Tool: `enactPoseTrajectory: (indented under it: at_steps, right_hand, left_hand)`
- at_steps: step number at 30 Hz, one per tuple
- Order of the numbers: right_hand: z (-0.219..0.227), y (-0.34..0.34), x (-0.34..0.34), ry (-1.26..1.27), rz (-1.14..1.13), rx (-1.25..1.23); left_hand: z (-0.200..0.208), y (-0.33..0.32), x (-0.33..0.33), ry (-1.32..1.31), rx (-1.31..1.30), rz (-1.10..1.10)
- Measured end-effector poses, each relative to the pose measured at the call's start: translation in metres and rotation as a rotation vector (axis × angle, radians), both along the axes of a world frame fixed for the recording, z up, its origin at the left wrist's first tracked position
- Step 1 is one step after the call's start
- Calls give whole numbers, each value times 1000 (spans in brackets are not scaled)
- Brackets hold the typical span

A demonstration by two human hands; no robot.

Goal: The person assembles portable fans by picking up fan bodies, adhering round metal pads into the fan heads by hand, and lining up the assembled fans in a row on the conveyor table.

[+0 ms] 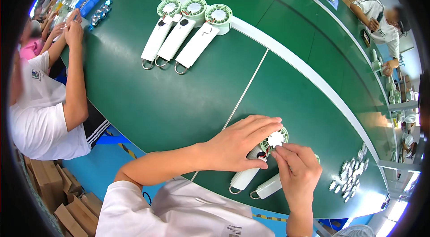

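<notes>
White cloth shirt closest; near right, my left hand clasps a round-headed white-and-green plastic fan; my right hand pinches beside thin red wires, catch hidden: wiring, I judge, needing steadiness.

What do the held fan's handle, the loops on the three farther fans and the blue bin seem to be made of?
Handle: probably plastic, smooth and white, with soft shading. Loops: likely metal, polished, as they show silvery glints. Blue bin: perhaps moulded plastic, evenly coloured.
</notes>
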State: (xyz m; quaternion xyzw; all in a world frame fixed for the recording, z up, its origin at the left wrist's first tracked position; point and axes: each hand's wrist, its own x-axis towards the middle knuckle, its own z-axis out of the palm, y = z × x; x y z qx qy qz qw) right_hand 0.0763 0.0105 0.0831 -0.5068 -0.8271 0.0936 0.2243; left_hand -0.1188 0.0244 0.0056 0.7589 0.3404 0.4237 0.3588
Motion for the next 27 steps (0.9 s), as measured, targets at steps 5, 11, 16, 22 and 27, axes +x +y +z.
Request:
enactPoseTrajectory:
  at_steps: [5, 11, 16, 22, 27]
  right_hand:
    - [2, -1, -2, -86, 23, 30]
    - [5, -2, -6, -146, 15, -17]
    - [5, 3, -3, -39, 11, -71]
    - [2, 6, -9, -40, 6, -50]
    - [5, 5, -9, -124, 5, -72]
  left_hand:
    - [2, 0, -1, 3, -2, -20]
    - [-1, -1, -2, 21, 9, -21]
    - [1, -2, -1, 7, 0, -11]
    - [0, -2, 0, -36, -60, -21]
    - [0, -3, 2, -52, -38, -3]
